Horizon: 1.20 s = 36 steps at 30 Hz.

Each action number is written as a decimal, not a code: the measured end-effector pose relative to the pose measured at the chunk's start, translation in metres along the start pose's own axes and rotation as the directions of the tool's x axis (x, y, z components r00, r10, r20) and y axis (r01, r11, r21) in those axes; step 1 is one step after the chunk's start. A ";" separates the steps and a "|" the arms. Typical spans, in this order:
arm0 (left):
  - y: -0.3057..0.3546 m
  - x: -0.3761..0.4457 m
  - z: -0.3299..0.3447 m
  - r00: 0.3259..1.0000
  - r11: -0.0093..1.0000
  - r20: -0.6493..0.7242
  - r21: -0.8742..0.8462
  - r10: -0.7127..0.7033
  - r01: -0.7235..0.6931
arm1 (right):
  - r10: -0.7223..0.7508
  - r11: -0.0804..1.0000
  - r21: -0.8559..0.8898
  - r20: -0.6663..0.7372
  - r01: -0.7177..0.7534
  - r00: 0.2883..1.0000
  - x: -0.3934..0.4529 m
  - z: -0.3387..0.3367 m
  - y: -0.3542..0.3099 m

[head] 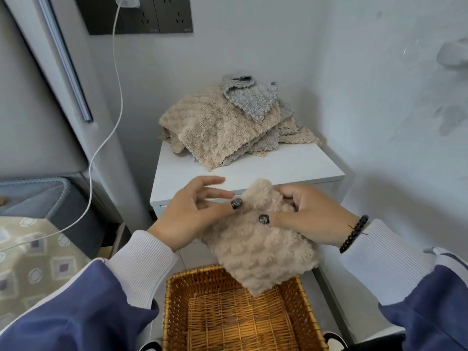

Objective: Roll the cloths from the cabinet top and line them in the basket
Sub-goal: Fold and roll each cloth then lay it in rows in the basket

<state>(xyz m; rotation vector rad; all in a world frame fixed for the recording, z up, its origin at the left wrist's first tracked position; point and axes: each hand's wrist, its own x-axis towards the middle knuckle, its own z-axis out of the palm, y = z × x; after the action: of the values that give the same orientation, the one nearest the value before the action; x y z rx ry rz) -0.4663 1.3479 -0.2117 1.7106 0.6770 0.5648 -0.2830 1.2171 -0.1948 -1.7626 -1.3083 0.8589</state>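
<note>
Cloth [260,247], soft and tan, hangs from my two hands over the basket [174,307]. My right hand [311,214] pinches its top with curled fingers; my left hand [187,211] touches it with its thumb, other fingers spread. More cloths [222,122] sit piled on the white cabinet top [291,163].
</note>
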 end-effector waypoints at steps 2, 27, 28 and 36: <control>-0.005 -0.001 0.004 0.990 0.996 0.131 0.087 -0.046 0.034 | 0.005 1.000 -0.008 0.072 -0.005 0.997 -0.002 0.005 0.000; 0.017 -0.014 0.023 0.986 0.921 -0.085 -0.375 -0.143 0.101 | 0.195 0.487 0.847 0.132 -0.213 0.972 0.001 0.009 -0.005; 0.017 -0.014 0.021 0.981 0.913 -0.109 -0.393 -0.161 0.106 | 0.188 0.489 0.841 0.159 -0.233 0.969 0.001 0.016 -0.005; 0.010 -0.010 0.010 0.972 0.956 -0.032 -0.193 -0.232 0.222 | 0.194 0.824 0.537 0.029 -0.179 0.980 0.000 0.016 0.002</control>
<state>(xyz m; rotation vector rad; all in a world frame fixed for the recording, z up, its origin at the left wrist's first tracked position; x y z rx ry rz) -0.4654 1.3325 -0.2045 1.4225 0.8207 0.4975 -0.2961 1.2194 -0.2044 -1.4487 -0.7695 1.1763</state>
